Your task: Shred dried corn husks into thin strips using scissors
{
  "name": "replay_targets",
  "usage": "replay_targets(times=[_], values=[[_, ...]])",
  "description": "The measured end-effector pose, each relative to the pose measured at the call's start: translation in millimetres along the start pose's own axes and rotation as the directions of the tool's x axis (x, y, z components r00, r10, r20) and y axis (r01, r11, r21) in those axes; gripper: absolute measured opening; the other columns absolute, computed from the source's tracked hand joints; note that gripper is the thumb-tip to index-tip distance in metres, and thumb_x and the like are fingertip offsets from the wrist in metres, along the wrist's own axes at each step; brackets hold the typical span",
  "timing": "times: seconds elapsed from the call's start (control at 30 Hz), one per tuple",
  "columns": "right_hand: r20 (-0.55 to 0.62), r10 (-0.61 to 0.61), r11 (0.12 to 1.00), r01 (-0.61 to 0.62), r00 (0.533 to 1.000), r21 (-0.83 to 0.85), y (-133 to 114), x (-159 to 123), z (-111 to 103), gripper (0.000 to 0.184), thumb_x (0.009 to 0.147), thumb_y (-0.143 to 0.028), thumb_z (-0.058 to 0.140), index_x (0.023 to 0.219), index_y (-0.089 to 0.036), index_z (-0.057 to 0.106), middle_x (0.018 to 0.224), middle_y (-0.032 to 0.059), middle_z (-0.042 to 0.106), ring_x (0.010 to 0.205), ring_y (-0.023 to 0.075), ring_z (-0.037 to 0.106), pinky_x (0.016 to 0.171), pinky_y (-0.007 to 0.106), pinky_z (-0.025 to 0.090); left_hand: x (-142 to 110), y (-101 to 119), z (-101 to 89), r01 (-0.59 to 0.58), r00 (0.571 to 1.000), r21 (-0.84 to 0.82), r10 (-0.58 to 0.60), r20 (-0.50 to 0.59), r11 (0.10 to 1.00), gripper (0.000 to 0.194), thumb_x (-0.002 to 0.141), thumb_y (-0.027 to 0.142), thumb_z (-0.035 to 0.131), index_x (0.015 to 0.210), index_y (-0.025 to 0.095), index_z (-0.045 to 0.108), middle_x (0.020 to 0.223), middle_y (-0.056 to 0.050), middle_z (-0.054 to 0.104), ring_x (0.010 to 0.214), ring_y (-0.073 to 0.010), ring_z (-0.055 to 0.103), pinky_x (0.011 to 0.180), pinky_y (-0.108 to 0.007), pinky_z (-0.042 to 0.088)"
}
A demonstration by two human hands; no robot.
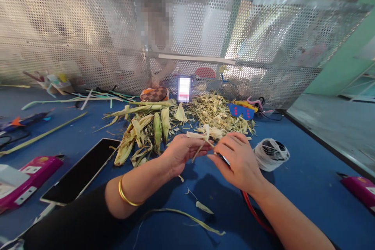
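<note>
- Nearest the camera are the two forearms, the left in a black sleeve (pixel 67 218) with a gold bangle (pixel 122 193).
- The blue table (pixel 299 187) spreads under everything, with the metal mesh (pixel 199 35) standing behind it.
- Husks (pixel 133 136) lie beyond the left hand, beside a heap of shreds (pixel 208 107).
- The phone (pixel 82 172) lies on the left, its screen dark; I can read no brand on it.
- Magenta power strips (pixel 35 179) sit at both sides; any labels are too small to read.
- The left hand (pixel 179 152) grasps the husk piece (pixel 206 137) in its fingers, just above the table's middle.
- The right hand (pixel 238 160) is curled at the stem; whether it grips the stem or the dark item (pixel 224 159) by its thumb, I cannot tell.
- The string roll (pixel 271 154) stands right of that hand.
- The husk piece looks light, papery and fairly stiff, hardly slippery, likely to split along its grain; the gathered middle seems the safest hold, the thin stem the weakest.
</note>
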State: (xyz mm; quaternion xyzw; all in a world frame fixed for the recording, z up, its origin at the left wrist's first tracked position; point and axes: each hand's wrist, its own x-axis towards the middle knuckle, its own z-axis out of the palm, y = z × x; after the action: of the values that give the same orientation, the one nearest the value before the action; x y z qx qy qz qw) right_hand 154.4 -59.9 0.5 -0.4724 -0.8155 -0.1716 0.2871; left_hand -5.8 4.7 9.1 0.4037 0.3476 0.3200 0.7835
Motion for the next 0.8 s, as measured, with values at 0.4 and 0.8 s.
replay_targets(times=[0.4,0.8], values=[[-0.013,0.253,0.903,-0.232,0.967,0.361,-7.3,1.0,2.9,0.025,0.087,-0.029,0.048,0.066,-0.020,0.059,0.071,0.0028,0.057,0.071,0.0165,0.053,0.077,0.035,0.040,1.6,-6.2,-0.1,-0.057,0.998,0.049,0.057,-0.007,0.997,0.023,0.059,0.026,0.078,0.074,0.010,0.071,0.077,-0.008,0.071,0.069,-0.0127,0.064,0.068,-0.022,0.050],[0.317,0.795,0.013,-0.537,0.518,0.844,-5.4,2.4,23.8,0.029,0.061,-0.043,0.074,0.056,-0.017,0.064,0.052,-0.0016,0.055,0.053,0.0122,0.047,0.053,0.027,0.038,-4.5,-8.3,4.3,0.023,0.999,0.154,-0.028,0.031,0.988,0.025,0.060,0.023,0.075,0.082,0.012,0.068,0.065,-0.004,0.069,0.054,-0.0113,0.061,0.059,-0.024,0.049]])
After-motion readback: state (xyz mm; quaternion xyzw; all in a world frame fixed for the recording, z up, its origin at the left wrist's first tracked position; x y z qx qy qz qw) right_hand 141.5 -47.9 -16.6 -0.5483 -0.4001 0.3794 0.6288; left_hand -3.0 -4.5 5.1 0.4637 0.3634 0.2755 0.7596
